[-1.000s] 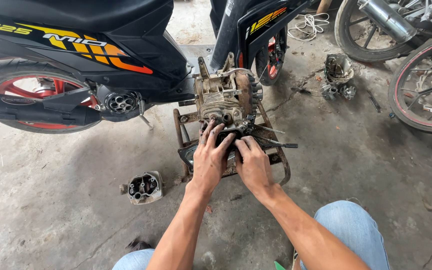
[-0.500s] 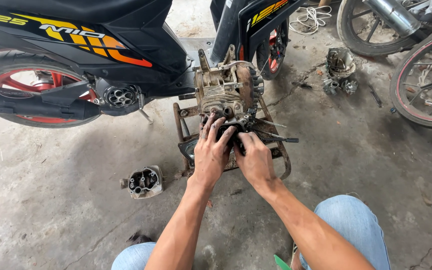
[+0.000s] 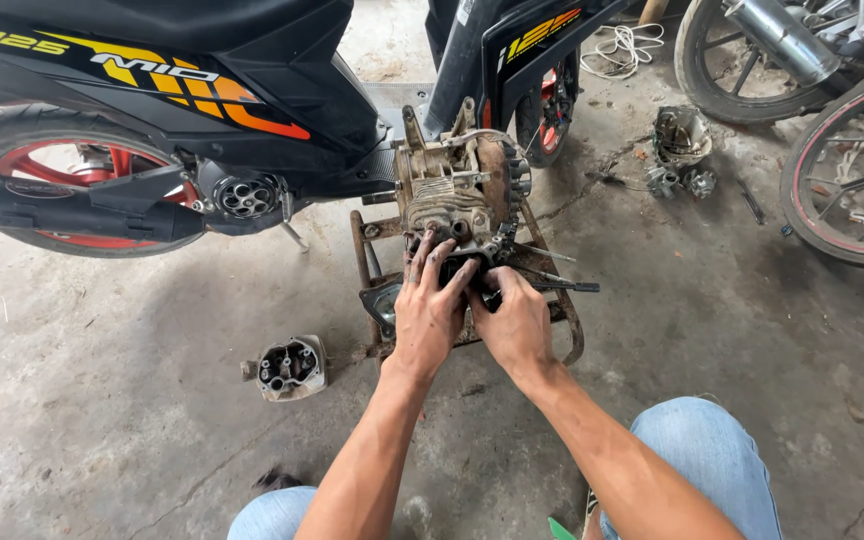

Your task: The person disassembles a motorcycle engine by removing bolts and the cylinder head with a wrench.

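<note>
**Both hands at the engine block on its rusty stand**

A stripped engine block [image 3: 457,195] sits on a low rusty metal stand [image 3: 367,250] on the concrete floor [image 3: 132,420], just in front of a black scooter [image 3: 182,80] with orange and yellow graphics. The left hand [image 3: 430,310] lies flat against the lower front of the block, fingers spread and pointing up, greasy at the tips; it presses on the part rather than closing around anything. The right hand [image 3: 517,320] is just beside it, touching it, fingers curled down onto a dark part at the bottom of the block; whether it actually grips something there cannot be told. Thin studs [image 3: 562,285] stick out to the right of the hands.

A separate cylinder head [image 3: 290,367] lies on the floor to the left, well apart from the stand. More engine parts [image 3: 680,150] lie near two spoked wheels [image 3: 852,170] at the upper right. The person's blue-jeaned knees [image 3: 702,450] frame the bottom edge.
</note>
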